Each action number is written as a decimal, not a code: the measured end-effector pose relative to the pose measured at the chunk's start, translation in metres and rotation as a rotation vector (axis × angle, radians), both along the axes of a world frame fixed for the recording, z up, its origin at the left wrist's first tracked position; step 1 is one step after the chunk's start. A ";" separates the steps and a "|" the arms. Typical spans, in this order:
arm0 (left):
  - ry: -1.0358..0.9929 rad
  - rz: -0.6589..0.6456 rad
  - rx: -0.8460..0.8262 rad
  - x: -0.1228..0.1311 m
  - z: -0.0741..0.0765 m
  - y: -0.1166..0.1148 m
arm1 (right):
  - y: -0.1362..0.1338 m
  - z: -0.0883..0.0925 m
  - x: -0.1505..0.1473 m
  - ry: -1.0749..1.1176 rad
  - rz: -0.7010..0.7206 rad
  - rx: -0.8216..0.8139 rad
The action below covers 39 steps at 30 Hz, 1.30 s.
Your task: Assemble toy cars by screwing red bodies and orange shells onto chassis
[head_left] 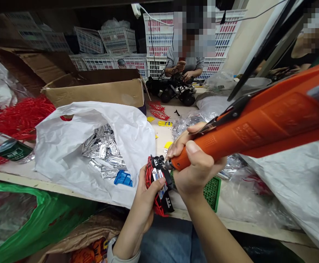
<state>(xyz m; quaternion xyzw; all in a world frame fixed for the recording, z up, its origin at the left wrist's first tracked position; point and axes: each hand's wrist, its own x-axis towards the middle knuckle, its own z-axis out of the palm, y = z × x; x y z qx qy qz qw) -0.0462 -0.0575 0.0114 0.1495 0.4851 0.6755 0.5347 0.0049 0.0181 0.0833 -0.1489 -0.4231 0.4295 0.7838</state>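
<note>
My left hand (pixel 145 199) is wrapped round a small red and black toy car part (pixel 158 182), held upright just above the table's front edge. My right hand (pixel 194 160) grips the nose of a big orange electric screwdriver (pixel 258 124), whose body runs up to the right. Its tip presses against the black top of the toy part. A black lever lies along the screwdriver's upper side under my fingers.
A white plastic bag (pixel 66 146) with several silver packets and a blue piece lies left. Red wire frames (pixel 19 115), a cardboard box (pixel 99 89), a green tray (pixel 212 191) and clear bags surround it. A person across the table handles black toy cars (pixel 175 91). White crates are stacked behind.
</note>
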 end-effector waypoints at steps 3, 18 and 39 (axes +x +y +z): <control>-0.011 -0.020 -0.004 0.000 0.001 0.001 | 0.001 0.007 0.004 0.027 0.020 -0.041; 0.619 -0.279 0.274 -0.003 -0.006 -0.034 | 0.001 0.034 0.056 0.027 -0.173 -0.116; 1.255 -0.480 0.526 0.003 -0.002 -0.027 | 0.001 0.029 0.062 -0.006 -0.095 -0.141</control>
